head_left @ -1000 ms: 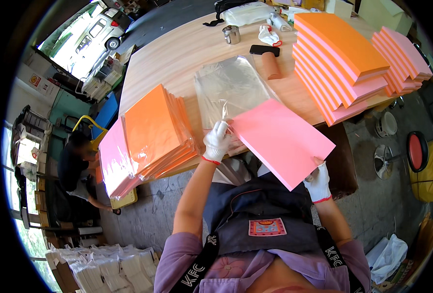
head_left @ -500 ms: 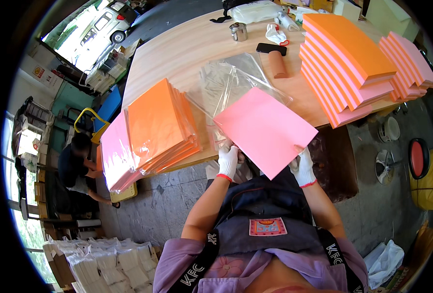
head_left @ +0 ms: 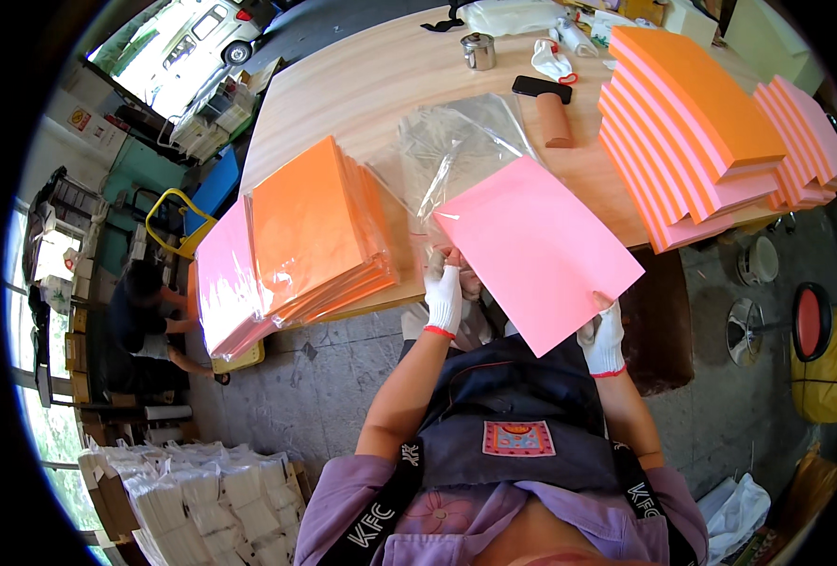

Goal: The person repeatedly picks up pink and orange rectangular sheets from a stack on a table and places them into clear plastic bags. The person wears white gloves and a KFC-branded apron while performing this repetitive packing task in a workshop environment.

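A pink sheet or thin stack of paper (head_left: 541, 255) is held at a slant over the table's front edge. My right hand (head_left: 603, 338), in a white glove with bare fingertips, grips its lower right edge, thumb on top. My left hand (head_left: 444, 297), gloved alike, is by the sheet's left side. Its fingers look pinched on the near edge of a clear plastic bag (head_left: 418, 170), though some are hidden. More clear bags lie flat beneath the sheet's far side. To the left sits a pile of orange paper packs in clear wrap (head_left: 310, 226), overlapping wrapped pink packs (head_left: 225, 278).
Tall stacks of alternating orange and pink paper (head_left: 692, 123) stand on the table's right. Behind the bags lie a brown half-round block (head_left: 554, 123), a black phone (head_left: 542, 90) and a metal cup (head_left: 479, 52). A person (head_left: 140, 311) crouches at far left. A stool (head_left: 745, 330) stands right.
The pink paper has shifted slightly right and turned a little clockwise, still in my right hand. My left hand has moved a little away from my body. The whole view has shifted slightly.
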Tool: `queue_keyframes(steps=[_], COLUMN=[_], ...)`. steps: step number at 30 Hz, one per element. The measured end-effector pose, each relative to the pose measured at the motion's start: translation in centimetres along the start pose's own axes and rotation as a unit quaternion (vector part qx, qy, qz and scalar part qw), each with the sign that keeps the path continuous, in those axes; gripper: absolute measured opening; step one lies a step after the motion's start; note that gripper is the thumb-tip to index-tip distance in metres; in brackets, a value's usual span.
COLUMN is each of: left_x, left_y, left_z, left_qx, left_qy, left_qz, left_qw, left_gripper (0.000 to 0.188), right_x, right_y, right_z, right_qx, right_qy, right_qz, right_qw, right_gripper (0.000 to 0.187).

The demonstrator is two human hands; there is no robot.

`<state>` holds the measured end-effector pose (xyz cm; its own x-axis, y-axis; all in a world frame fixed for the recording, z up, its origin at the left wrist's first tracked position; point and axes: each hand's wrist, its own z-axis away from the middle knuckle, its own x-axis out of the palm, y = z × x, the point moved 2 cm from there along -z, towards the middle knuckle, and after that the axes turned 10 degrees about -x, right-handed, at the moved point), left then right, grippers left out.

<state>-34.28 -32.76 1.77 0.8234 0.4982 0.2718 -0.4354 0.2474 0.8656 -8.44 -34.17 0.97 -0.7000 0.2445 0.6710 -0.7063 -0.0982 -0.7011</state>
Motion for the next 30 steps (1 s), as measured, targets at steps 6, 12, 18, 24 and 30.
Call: queue_keyframes(steps=[6, 12, 18, 24, 30], left_x=[-1.6, -2.6, -3.0, -5.0, -4.1], left_y=[-2.5, -2.7, -2.5, -4.8, -2.6], left_z=[0.5, 4.6, 7.0, 5.5, 4.8], left_qx=[0.12, 0.24, 0.017, -0.138, -0.141], left_qy=[0.027, -0.056, -0.206, -0.16, -0.161], left_qz=[-0.179, -0.328, -0.282, -0.255, -0.28], left_qw=[0.976, 0.912, 0.937, 0.944, 0.936], left_gripper=[0.018, 0.015, 0.014, 0.017, 0.013], right_x=[0.0, 1.2, 2.3, 0.2, 3.3], right_y=[-0.2, 2.1, 2.1, 5.8, 6.9], right_z=[0.8, 0.5, 1.3, 1.5, -2.7], right_qx=[0.043, 0.045, 0.039, 0.127, 0.126], right_qy=[-0.044, -0.056, -0.059, 0.029, 0.06], right_qz=[-0.013, 0.04, 0.02, 0.026, -0.004], right_qw=[0.998, 0.997, 0.997, 0.991, 0.99], right_gripper=[0.019, 0.019, 0.023, 0.025, 0.026])
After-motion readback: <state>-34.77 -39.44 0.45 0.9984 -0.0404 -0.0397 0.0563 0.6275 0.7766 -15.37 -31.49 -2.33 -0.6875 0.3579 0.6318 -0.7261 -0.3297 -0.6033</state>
